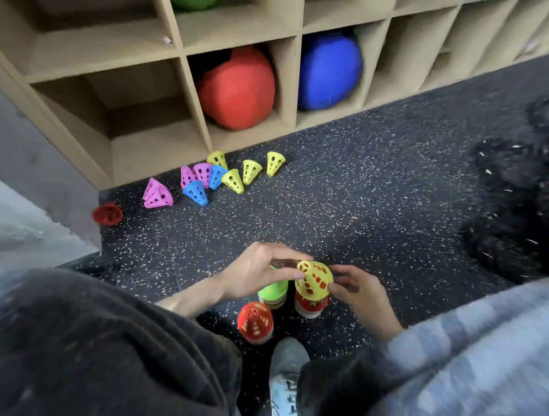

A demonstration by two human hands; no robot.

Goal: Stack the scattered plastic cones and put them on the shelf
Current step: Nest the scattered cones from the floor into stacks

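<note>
Both hands pinch the yellow cone (314, 282): left hand (261, 271) at its tip, right hand (353, 289) on its side, atop the red stack (310, 305). Judged light, thin, springy perforated plastic. Grip by the rim; squeezing may jam it.

We see a red ball (237, 89) in a bottom cubby; right of it a blue ball (328, 69), above it something green (193, 3). A grey shoe (286, 377) stands well below.

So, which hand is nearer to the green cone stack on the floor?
The left hand: it hovers just above the green cone stack. The right hand is farther, beyond the yellow cone both hands hold.
</note>
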